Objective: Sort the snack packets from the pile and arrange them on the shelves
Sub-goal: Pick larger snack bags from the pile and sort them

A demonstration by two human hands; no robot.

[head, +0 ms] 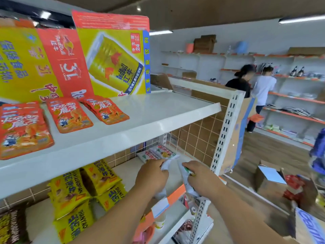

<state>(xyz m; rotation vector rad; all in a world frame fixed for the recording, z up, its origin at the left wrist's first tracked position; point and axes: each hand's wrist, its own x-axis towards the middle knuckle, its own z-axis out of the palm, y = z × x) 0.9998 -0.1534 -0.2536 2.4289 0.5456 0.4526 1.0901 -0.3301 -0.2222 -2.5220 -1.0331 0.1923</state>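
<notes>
Over the middle shelf (128, 170), the left grip (152, 176) and right grip (200, 178) are each clamping a white packet (166, 165), probably aiming to join the matching pair (159, 153) beyond.

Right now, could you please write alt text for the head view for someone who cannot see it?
The left hand and right hand each grip a white packet over the lower shelf, beside two white packets lying there. Yellow packets lie left; red packets on the upper shelf.
</notes>
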